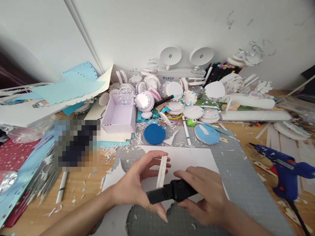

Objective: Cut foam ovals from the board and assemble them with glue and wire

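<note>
My left hand (141,178) curves around a narrow white foam strip (161,172), its fingertips showing past the strip's far side and its thumb low, below the knife. In my right hand (206,193) is a black utility knife (180,190). Its dark front end points left and crosses the near end of the strip, hiding whatever lies behind it. Both hands are over a white sheet (194,157) with a curved cut-out near me, lying on the grey cutting mat (226,160). How firmly the left fingers press the strip is hard to make out.
Beyond the sheet lie a dark blue disc (155,133), a light blue disc (207,133) and a white marker (186,130). A lilac box (118,114) stands by piled decorated white discs (145,101). At right lies a blue glue gun (283,167). Scraps litter the table.
</note>
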`<move>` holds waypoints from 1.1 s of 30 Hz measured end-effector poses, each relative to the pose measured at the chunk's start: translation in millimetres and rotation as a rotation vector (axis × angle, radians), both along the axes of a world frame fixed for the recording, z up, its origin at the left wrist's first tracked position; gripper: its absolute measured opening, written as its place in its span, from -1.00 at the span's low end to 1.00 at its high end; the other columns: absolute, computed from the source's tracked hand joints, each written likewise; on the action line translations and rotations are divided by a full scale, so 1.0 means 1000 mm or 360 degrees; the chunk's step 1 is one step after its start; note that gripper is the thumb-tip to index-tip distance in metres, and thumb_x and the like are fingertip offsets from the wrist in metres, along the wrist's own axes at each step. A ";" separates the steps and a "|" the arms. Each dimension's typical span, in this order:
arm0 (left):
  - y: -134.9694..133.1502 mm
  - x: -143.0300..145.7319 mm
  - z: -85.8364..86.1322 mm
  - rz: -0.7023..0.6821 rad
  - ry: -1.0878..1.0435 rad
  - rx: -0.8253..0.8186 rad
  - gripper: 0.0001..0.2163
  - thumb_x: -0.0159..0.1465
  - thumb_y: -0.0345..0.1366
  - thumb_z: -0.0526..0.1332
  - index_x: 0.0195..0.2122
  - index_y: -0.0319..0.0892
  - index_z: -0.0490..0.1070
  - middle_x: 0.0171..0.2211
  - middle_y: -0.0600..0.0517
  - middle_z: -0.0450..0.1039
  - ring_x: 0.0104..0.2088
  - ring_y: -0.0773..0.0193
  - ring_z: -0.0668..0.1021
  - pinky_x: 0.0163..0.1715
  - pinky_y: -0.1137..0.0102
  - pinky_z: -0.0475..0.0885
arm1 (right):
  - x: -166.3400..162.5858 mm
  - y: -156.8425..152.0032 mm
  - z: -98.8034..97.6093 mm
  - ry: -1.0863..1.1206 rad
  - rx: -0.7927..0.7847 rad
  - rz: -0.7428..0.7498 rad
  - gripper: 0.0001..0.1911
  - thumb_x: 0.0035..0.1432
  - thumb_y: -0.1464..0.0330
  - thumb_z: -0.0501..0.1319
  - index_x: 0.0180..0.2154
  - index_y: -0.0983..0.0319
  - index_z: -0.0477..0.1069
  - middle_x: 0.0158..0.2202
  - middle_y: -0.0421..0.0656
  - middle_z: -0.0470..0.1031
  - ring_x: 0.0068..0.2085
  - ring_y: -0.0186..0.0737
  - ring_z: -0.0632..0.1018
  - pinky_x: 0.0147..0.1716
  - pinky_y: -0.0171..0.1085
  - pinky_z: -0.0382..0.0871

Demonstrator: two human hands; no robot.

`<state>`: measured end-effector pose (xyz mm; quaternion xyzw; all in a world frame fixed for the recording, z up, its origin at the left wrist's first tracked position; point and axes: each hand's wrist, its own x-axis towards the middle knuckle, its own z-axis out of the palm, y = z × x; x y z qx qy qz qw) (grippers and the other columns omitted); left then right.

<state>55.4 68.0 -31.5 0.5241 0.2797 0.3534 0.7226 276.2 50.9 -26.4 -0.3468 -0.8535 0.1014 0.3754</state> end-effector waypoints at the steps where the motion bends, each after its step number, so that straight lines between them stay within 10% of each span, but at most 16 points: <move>1: 0.000 0.001 0.000 0.0003 -0.0012 -0.0003 -0.06 -0.39 -0.28 0.59 0.10 0.04 0.27 0.15 -0.10 0.23 0.09 -0.10 0.40 0.12 -0.02 0.26 | 0.000 0.000 0.001 -0.0001 0.0025 0.0004 -0.65 0.27 0.15 0.05 -0.16 0.30 0.38 -0.52 -0.14 0.45 -0.55 -0.25 0.46 -0.56 -0.29 0.26; 33: -0.002 0.001 0.004 -0.0102 -0.0240 -0.0144 -0.16 -0.23 -0.30 0.56 0.11 0.01 0.26 0.09 -0.10 0.36 0.11 -0.07 0.40 0.14 0.02 0.19 | 0.013 0.013 -0.010 0.0007 0.0031 -0.0242 -0.70 0.23 0.15 0.14 -0.19 0.25 0.40 -0.44 -0.12 0.56 -0.45 -0.22 0.57 -0.48 -0.30 0.39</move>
